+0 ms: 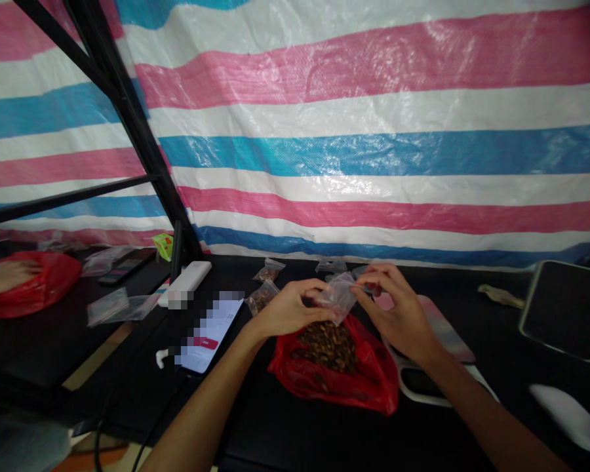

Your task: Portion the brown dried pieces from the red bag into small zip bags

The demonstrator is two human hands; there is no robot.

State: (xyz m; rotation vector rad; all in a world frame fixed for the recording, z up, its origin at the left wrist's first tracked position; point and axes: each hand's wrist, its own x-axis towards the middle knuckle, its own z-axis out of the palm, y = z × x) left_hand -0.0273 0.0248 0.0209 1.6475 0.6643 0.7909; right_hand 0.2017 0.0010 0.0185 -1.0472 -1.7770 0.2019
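Left hand (290, 308) and right hand (398, 314) are pinching a small clear bag (341, 298) above a red bag (334, 387).

A pink, white and blue striped tarp (373, 151) is hanging behind the black counter (285, 446). Far left, another person's hand (4, 275) is resting on a second red bag (49, 285). Next, a phone (211, 334) is lying face-up, its screen writing blurred, and two small filled bags (261, 298) are sitting just beyond it. The first red bag is lying open between the forearms, holding rough brown pieces (327, 347).
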